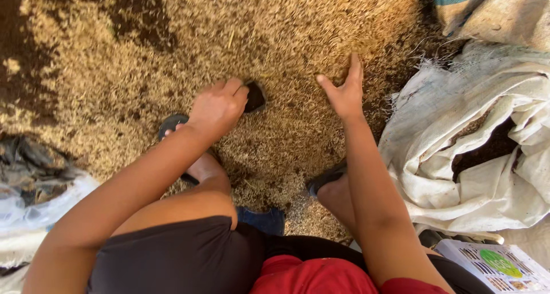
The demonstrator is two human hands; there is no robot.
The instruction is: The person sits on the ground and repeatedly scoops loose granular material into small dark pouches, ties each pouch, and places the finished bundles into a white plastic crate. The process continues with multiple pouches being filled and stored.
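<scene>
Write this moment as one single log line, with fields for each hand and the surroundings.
left hand: gripping dark scoop in husk pile | right hand: open, on husks | right side: white woven sack, open

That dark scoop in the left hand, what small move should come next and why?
Probably push the dark scoop forward and down into the husk pile. The left hand grips it at the pile's surface with only its edge dug in, and the right hand lies open beside it.

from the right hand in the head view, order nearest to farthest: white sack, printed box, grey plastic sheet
From the right hand:
1. white sack, just to its right
2. printed box, bottom right corner
3. grey plastic sheet, far left edge
</scene>
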